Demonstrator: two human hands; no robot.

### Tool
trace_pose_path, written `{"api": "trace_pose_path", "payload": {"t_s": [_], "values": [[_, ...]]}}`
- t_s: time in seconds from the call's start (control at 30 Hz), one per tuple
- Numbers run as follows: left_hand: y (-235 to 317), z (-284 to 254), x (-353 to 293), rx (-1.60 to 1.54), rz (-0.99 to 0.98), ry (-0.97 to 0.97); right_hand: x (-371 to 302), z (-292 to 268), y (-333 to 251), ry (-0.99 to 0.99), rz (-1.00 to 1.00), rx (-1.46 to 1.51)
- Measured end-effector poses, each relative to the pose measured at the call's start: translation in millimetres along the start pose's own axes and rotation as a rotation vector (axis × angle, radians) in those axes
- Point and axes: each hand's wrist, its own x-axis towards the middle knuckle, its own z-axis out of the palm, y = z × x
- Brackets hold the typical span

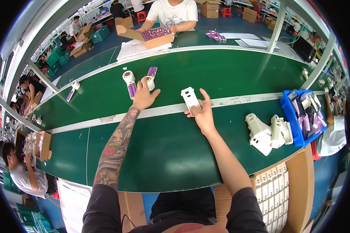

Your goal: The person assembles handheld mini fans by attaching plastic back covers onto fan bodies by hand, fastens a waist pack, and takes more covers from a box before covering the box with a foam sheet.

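In my right hand [203,116] is a white plastic housing shell [189,99] with cut-outs, held up over the pale strip between the two green surfaces. My left hand [144,97] reaches out with thumb and fingers spread. Its fingertips are at a white round motor head [150,82] with purple battery cells [152,71] attached; whether they touch it I cannot tell. Just left of that hand lies a similar assembly, a white round head [128,76] with purple cells [132,90]. Another assembly [73,89] lies farther left on the green belt.
Loose white shells [266,132] are heaped at right beside a blue bin [297,134] of purple and white parts. Below right, a carton [307,171] holds rows of white shells. Across the belt, a person [174,15] handles a box of purple parts [159,40]. Metal posts [277,29] frame the bench.
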Motion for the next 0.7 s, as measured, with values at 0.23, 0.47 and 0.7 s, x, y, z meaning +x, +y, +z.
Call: {"api": "trace_pose_path", "payload": {"t_s": [0.23,0.47,0.7], "values": [[2,24,28,-0.158,-0.201,0.043,13,-19,-2,-0.070,0.167,0.240],[33,17,6,-1.329,-0.370,0.015,16,-21,-5,-0.044,0.238,0.501],[33,20,-22,-1.983,-0.439,-0.123,4,-3,3,-0.013,-0.240,-0.454]]}}
